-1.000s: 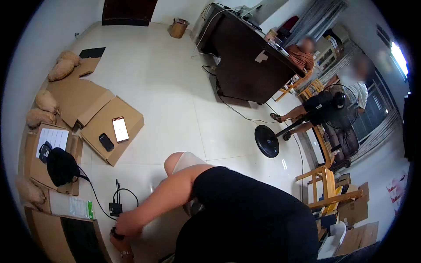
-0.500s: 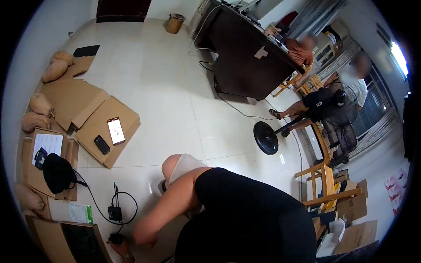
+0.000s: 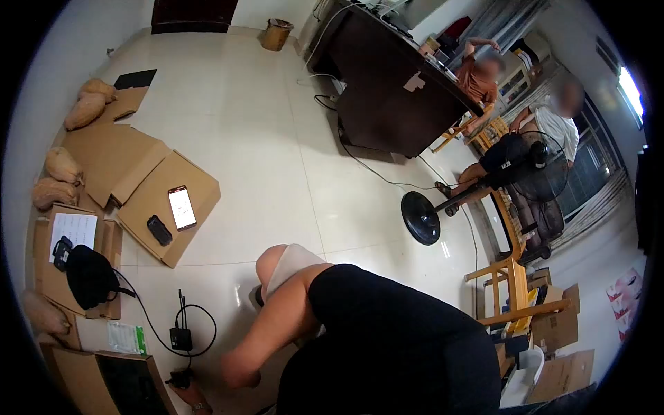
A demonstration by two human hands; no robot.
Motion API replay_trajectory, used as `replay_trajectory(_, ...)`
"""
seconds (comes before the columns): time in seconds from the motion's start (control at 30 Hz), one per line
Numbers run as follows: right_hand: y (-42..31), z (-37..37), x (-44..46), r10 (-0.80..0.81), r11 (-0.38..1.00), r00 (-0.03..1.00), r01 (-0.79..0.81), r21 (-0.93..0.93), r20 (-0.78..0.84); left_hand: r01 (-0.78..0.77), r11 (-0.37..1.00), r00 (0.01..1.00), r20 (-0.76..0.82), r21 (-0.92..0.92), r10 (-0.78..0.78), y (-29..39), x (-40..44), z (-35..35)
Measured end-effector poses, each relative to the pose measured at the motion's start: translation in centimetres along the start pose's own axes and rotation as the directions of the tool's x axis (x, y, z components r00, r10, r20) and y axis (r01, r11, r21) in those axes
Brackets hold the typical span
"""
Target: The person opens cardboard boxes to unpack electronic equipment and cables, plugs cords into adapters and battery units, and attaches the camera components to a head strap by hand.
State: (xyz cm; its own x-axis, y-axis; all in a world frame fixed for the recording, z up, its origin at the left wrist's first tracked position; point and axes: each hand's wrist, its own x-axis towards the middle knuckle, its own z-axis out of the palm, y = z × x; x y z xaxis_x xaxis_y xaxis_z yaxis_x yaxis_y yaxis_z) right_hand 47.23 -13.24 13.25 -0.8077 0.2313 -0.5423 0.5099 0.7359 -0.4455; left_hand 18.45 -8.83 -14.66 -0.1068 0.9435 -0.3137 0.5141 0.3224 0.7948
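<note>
My left hand (image 3: 187, 394), with a watch on its wrist, is at the lower left, closed on a small black device (image 3: 180, 378). A cable runs from that device up to a black box (image 3: 180, 338) with two thin upright rods on the floor. My right hand (image 3: 241, 372) hangs to the right of it, below my bare forearm; its fingers are blurred, and I cannot tell whether they hold anything. The looped black cable (image 3: 215, 325) leads on to a black cap-like bag (image 3: 91, 277).
A green-and-white packet (image 3: 126, 338) and an opened carton (image 3: 128, 380) lie close by. Flattened cardboard (image 3: 200, 183) carries a phone (image 3: 182, 208) and a black case (image 3: 159, 229). Several gourds (image 3: 63, 166) line the wall. A standing fan (image 3: 420, 218), a dark desk (image 3: 394, 90) and two seated people are farther off.
My right hand has shifted slightly right, away from the left one. My left hand stays at the black device. One seated person has raised an arm to the head; the other's feet moved.
</note>
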Motion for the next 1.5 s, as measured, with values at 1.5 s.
replay_trajectory(1.5,-1.8,-0.9,-1.6,-0.053,0.996,0.995,0.047,0.081,0.083,-0.572,0.692,0.82,0.307,0.44,0.483,11.0,-1.7,-5.6)
